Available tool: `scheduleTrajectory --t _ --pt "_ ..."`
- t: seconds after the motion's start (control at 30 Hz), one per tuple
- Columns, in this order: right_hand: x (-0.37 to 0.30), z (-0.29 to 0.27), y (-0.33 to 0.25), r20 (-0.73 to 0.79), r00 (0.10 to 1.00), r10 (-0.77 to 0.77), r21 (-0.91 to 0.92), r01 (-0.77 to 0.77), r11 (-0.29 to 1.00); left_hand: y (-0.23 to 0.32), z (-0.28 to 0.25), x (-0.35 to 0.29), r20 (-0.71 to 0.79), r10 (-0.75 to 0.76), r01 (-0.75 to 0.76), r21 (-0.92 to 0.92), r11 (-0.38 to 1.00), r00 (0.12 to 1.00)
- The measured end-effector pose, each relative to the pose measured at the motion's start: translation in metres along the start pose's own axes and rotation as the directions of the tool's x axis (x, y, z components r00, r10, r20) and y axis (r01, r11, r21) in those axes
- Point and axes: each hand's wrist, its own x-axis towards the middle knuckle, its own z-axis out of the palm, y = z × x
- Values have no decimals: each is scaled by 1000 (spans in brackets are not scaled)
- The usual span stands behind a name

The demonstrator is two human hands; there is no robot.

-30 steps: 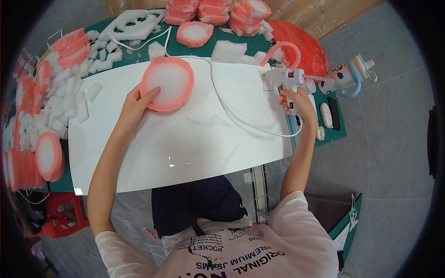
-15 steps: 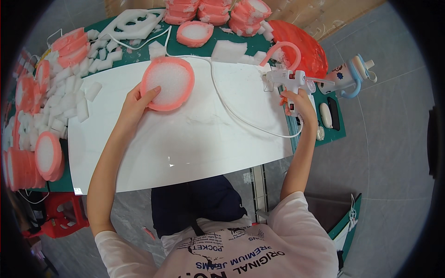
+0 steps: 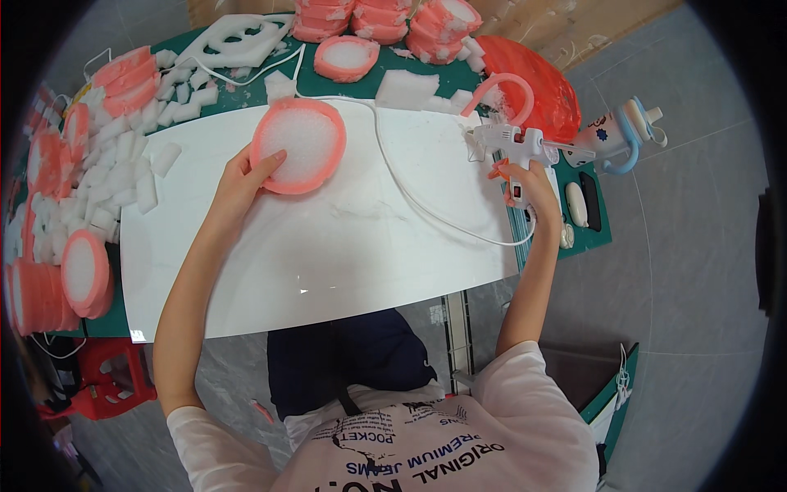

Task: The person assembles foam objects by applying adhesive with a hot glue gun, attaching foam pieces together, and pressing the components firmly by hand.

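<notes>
My left hand grips the lower left edge of a round foam disc, white in the middle with a pink rim. Its thumb lies on the white face. The disc is over the far part of a white board. At the right end of the board, my right hand is wrapped round the handle of a white hot glue gun. An orange trigger shows beside the fingers, and the nozzle points left. From its handle a white cord curves across the board.
Loose white foam blocks and pink-rimmed foam rounds crowd the left side. More stacked rounds line the back. A red plastic bag, a pink foam ring and a bottle with a blue handle are at right.
The glue gun has tilted slightly, and more of its orange trigger shows beside my right fingers. My left hand and the foam disc have barely moved.
</notes>
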Motion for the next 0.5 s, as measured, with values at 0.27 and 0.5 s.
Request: scheduleTrajectory --t 0.27,0.5 --pt "-2 1 2 -11 1000 2 4 -2 1000 0 0 0 -7 15 -15 11 1000 1000" --pt "0 0 4 -8 1000 -5 -1 5 1000 -1 1 0 -2 14 -14 -6 1000 1000"
